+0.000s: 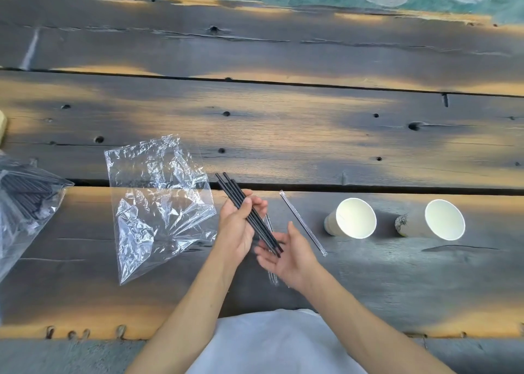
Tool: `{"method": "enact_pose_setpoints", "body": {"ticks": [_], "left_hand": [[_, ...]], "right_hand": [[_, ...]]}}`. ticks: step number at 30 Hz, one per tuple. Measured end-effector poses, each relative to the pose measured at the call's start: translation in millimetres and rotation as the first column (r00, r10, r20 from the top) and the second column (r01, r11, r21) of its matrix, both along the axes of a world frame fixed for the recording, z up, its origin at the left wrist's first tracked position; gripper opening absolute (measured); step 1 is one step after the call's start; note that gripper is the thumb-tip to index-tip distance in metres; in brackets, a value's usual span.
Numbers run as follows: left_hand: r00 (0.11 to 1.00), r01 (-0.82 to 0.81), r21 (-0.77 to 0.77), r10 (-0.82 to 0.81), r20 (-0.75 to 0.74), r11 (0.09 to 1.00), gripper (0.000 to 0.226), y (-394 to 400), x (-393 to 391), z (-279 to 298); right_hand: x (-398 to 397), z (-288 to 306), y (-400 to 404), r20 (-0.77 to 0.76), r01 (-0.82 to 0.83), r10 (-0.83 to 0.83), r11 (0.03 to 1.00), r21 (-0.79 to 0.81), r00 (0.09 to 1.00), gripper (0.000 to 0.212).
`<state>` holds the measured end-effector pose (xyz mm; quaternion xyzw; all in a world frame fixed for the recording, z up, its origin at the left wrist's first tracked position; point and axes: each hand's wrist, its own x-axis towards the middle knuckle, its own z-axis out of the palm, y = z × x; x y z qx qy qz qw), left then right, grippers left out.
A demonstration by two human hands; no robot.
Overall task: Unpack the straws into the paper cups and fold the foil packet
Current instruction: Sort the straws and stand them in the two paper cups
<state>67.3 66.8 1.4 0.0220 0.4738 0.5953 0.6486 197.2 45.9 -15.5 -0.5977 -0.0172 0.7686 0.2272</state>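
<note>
Black straws are gripped in a bundle by the left hand; their lower ends are met by the flat, relaxed right hand.

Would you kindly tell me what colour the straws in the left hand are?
The thin straws are black, seen in the head view.

Straw bag — left edge cut

Black straws in left hand
</note>
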Motion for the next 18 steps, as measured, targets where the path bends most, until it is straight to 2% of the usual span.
{"method": "enact_pose_setpoints", "body": {"ticks": [2,5,6,8,10,13,14,16,18], "left_hand": [[1.0,0.006,0.005,-0.006,0.001,1.0,0.014,-4,7,1],[0.999,0.044,-0.004,-0.044,0.028,0.999,0.014,-13,22,3],[0.998,0.056,-0.006,-0.056,0.033,0.998,0.014,-15,24,3],[0.994,0.106,0.005,-0.106,0.028,0.994,0.014,-15,22,4],[0.963,0.268,0.004,-0.268,-0.012,0.963,0.015,-13,16,9],[0.779,0.627,0.001,-0.627,-0.008,0.779,0.012,-17,8,16],[0.71,0.703,0.022,-0.704,0.025,0.71,0.011,-19,7,18],[0.605,0.785,0.084,-0.789,0.108,0.614,0.012,-22,5,19],[0.531,0.826,0.121,-0.831,0.162,0.551,0.016,-23,4,21]], "right_hand": [[-10,7,2,-0.063,0.192,-0.199,0.976,-0.101,0.978,0.055],[-19,16,10,-0.072,0.292,-0.295,0.955,-0.05,0.953,0.052],[-19,19,13,-0.077,0.27,-0.271,0.963,-0.023,0.96,0.049],[-15,22,15,-0.032,0.118,-0.116,0.99,0.082,0.993,0.043],[-5,27,18,0.082,-0.093,0.076,0.967,0.235,0.994,0.046],[14,35,28,0.084,-0.224,0.208,0.872,0.435,0.974,0.065],[20,42,33,0.106,-0.266,0.246,0.835,0.481,0.963,0.065],[32,52,42,0.199,-0.355,0.293,0.772,0.528,0.935,0.05],[46,60,49,0.156,-0.368,0.337,0.778,0.509,0.929,0.041]]}}
